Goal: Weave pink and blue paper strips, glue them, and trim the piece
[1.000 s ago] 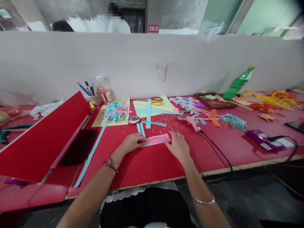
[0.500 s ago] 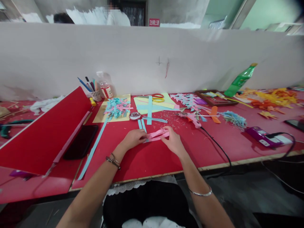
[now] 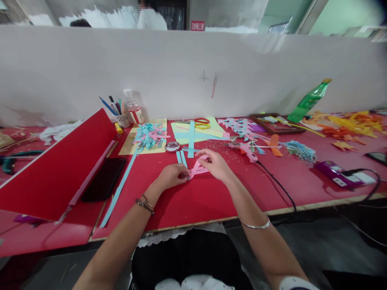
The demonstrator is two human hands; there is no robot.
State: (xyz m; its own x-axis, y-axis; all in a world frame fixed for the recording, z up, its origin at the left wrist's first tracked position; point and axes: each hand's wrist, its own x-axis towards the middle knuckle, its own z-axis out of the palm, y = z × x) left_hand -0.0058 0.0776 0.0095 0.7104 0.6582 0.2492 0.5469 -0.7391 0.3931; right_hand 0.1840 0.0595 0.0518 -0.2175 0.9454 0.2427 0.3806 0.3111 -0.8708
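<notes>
Between my hands is a pink paper strip [image 3: 199, 170], part of it lying low over the red table and part bent upward. My left hand [image 3: 173, 177] is closed on its left end, fingertips pinched together. My right hand [image 3: 214, 164] is closed on the raised part of the same strip. Just beyond my fingers lie two short blue paper strips [image 3: 182, 158] and a round tin [image 3: 172, 147]. A wider blue paper strip [image 3: 191, 139] lies across pale sheets. Paper tassels in blue and pink [image 3: 149, 136] rest at the back left.
A pink glue gun [image 3: 248, 153] lies to the right with its black cord trailing over the table edge. Yellow-handled scissors [image 3: 202, 123], a purple power strip [image 3: 338, 174], a leaning green bottle [image 3: 310, 100] and a black phone [image 3: 103, 179] stand or lie around. A red board [image 3: 60, 169] is propped at left.
My right hand has moved up and slightly left, lifting part of the pink strip into a slanted bend. My left hand stays nearly in place at the strip's left end.
</notes>
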